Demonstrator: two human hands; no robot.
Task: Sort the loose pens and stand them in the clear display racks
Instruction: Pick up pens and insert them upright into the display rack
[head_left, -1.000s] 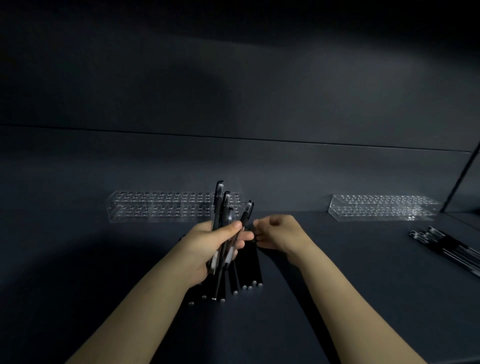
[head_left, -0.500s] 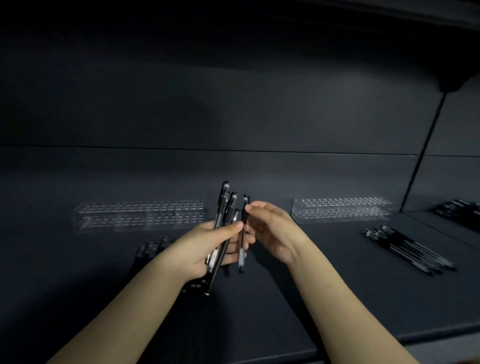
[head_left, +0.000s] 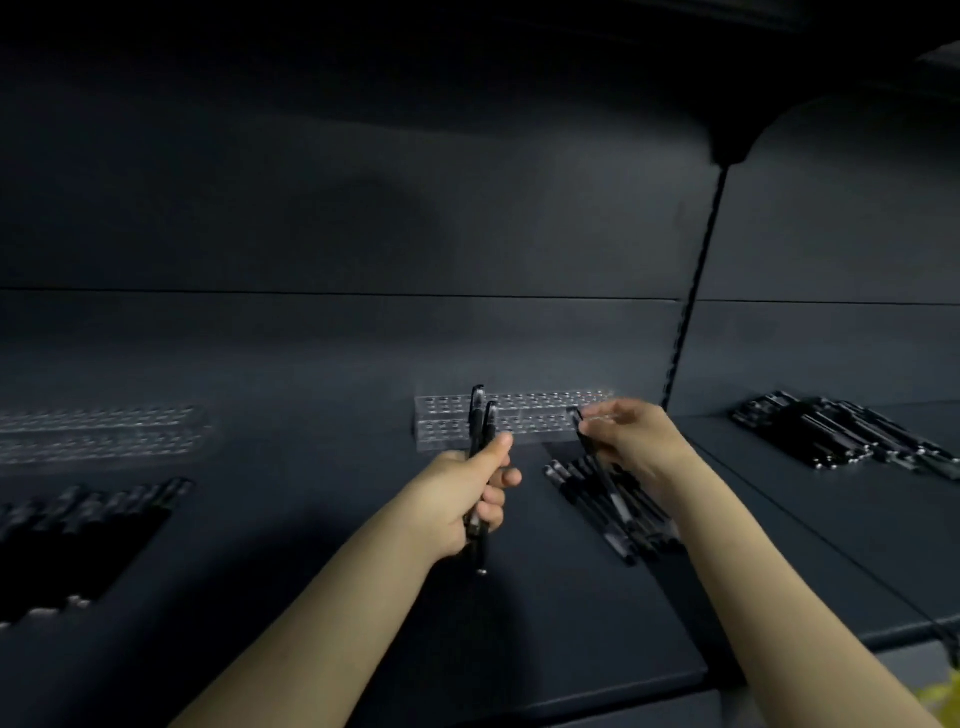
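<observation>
Left hand (head_left: 462, 493): fingers and thumb curled tight round a pen bundle (head_left: 480, 421) of black pens, held upright, caps topmost
Right hand (head_left: 636, 441): thumb and fingertips pinch a single pen (head_left: 597, 467) near its cap; barrel slants down toward the person
Centre rack (head_left: 530, 415): clear, perforated, at the back of the shelf (head_left: 545, 623), behind both hands; the single pen's cap shows against its right part
Left rack (head_left: 98, 431): clear, blurred, well apart to the left
Centre pile (head_left: 571, 488): loose pens flat on the shelf beneath the right hand
Left pile (head_left: 83, 525): loose pens before the left rack
Right pile (head_left: 841, 436): loose pens on the adjoining shelf
</observation>
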